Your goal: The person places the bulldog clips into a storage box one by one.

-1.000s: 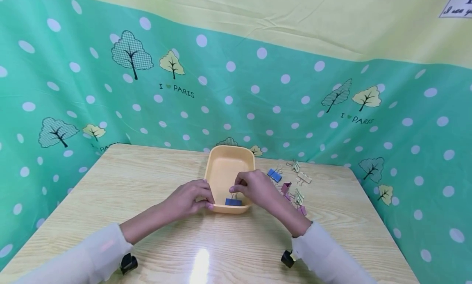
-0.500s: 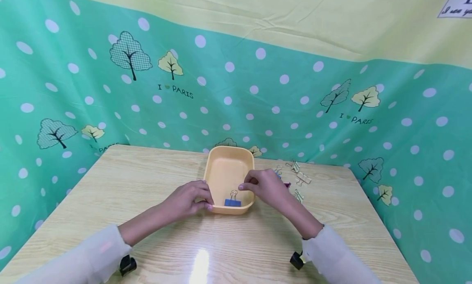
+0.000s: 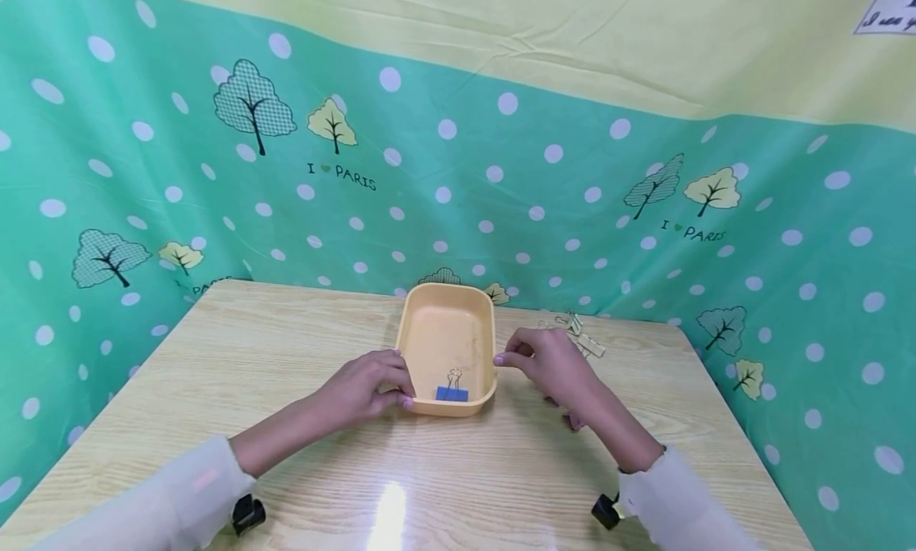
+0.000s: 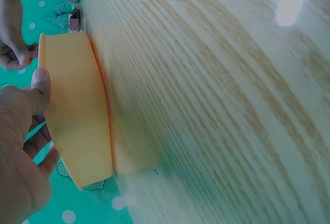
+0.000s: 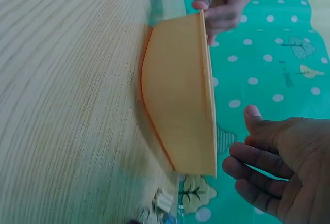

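A light orange plastic tray point(image 3: 444, 328) stands at the back middle of the table. My left hand point(image 3: 374, 384) grips its near left corner, thumb point(image 4: 41, 82) on the outer wall and fingers over the rim. Inside, against the near wall, a blue binder clip point(image 3: 452, 394) rests with its wire handles up. My right hand point(image 3: 549, 364) is just beyond the tray's right rim, over the loose clips. In the right wrist view its fingers point(image 5: 258, 159) are loosely bent, thumb apart, and hold nothing.
Right of the tray lie more binder clips: a cream one point(image 3: 591, 345), a pale green one point(image 3: 575, 324) and dark pink ones point(image 3: 572, 421), partly hidden by my right hand and forearm. A polka-dot curtain point(image 3: 444, 193) hangs behind the wooden table point(image 3: 300, 471).
My right hand has let go of the blue binder clip in the tray and moved right, out past the rim toward the loose clips. My left hand has stayed on the tray.
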`<state>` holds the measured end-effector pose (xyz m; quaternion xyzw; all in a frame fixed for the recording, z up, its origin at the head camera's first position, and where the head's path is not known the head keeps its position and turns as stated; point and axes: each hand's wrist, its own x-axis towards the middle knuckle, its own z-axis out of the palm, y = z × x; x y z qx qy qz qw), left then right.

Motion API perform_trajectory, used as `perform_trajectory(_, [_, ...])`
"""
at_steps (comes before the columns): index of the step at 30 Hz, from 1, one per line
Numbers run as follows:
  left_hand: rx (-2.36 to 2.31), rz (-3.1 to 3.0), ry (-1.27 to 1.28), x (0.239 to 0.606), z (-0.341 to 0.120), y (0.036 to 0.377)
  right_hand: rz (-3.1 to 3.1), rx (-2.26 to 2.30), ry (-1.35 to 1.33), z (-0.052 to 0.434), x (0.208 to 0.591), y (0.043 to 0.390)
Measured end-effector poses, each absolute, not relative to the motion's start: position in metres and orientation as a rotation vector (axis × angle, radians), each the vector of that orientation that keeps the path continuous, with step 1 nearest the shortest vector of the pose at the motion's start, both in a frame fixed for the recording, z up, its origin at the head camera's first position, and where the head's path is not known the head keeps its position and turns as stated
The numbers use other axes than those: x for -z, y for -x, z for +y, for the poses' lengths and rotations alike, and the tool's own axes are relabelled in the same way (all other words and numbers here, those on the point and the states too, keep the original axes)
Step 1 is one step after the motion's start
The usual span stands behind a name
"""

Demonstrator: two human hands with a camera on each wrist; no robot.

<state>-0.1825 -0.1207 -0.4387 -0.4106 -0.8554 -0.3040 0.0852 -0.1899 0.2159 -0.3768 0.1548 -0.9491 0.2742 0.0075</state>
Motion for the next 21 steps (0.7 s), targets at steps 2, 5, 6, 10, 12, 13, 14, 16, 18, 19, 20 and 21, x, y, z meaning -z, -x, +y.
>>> perform_trajectory(2, [0.906, -2.548, 1.228, 0.439, -0.12, 0.183, -2.991, -0.878, -0.433, 0.222, 0.377, 0.188])
perform_trajectory(5, [0.901, -2.542, 1.23, 0.439, -0.12, 0.183, -3.012, -0.916, -0.357, 0.231, 0.377, 0.186])
perform_trajectory(6, [0.899, -2.54, 1.231, 0.44, -0.12, 0.183, -3.011, -0.915, -0.349, 0.234, 0.378, 0.185])
perform_trajectory(10, [0.904, -2.536, 1.234, 0.44, -0.121, 0.183, -2.996, -0.895, -0.339, 0.245, 0.379, 0.183])
perform_trajectory(12, [0.907, -2.538, 1.237, 0.44, -0.121, 0.183, -2.99, -0.88, -0.337, 0.25, 0.381, 0.181])
perform_trajectory(13, [0.908, -2.54, 1.239, 0.44, -0.121, 0.183, -2.989, -0.877, -0.334, 0.253, 0.382, 0.181])
perform_trajectory(14, [0.907, -2.54, 1.239, 0.44, -0.121, 0.183, -2.991, -0.872, -0.332, 0.256, 0.382, 0.18])
perform_trajectory(16, [0.904, -2.542, 1.238, 0.44, -0.121, 0.183, -3.0, -0.862, -0.318, 0.261, 0.383, 0.178])
perform_trajectory(18, [0.899, -2.539, 1.239, 0.439, -0.121, 0.183, -3.004, -0.85, -0.302, 0.266, 0.384, 0.176])
perform_trajectory(19, [0.895, -2.54, 1.238, 0.439, -0.121, 0.183, -3.007, -0.847, -0.296, 0.269, 0.385, 0.175])
perform_trajectory(20, [0.893, -2.542, 1.237, 0.439, -0.121, 0.183, -3.008, -0.843, -0.292, 0.271, 0.385, 0.175])
perform_trajectory(21, [0.891, -2.544, 1.236, 0.439, -0.121, 0.182, -3.009, -0.838, -0.292, 0.273, 0.386, 0.174])
